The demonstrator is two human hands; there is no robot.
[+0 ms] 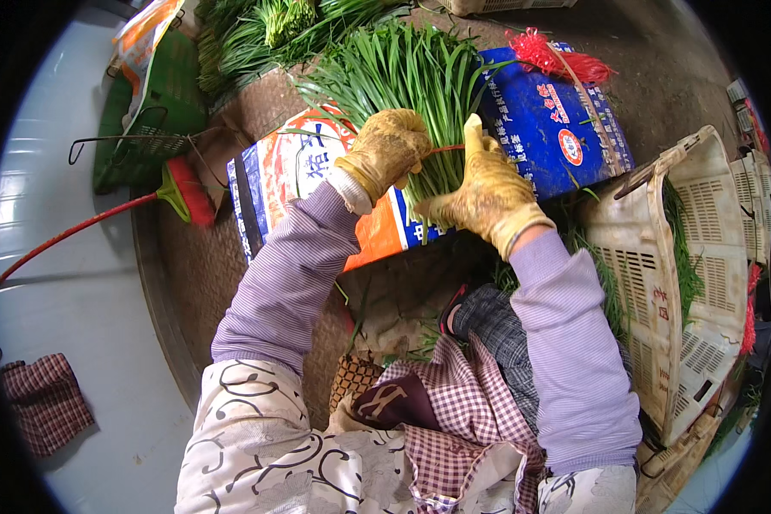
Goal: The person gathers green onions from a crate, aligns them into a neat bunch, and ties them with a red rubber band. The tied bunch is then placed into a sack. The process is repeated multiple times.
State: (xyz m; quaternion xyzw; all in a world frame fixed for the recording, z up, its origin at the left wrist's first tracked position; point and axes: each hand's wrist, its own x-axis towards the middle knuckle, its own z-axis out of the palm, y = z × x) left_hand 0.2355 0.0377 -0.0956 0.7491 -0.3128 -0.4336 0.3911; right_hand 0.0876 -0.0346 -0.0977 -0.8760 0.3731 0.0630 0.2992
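A thick bunch of green garlic chives point(417, 83) lies before me on a low work surface covered with printed sacks. A red plastic tie point(447, 148) crosses its stems. My left hand point(385, 151), in a soiled yellow glove, is curled at the bunch's left side with the tie running into its fist. On the other side, my gloved right hand point(498, 186) rests against the stems, its thumb across their lower ends and its forefinger pointing up. The orange-and-white sack point(372, 241) is under the left part, the blue sack point(552, 148) under the right; both bear writing.
Red plastic strands point(559, 58) lie on the blue sack's far edge. More chives point(250, 45) are heaped at the back left. A green crate point(160, 122) and a red-handled broom point(186, 193) stand left. A cream plastic crate point(636, 257) tilts close on my right.
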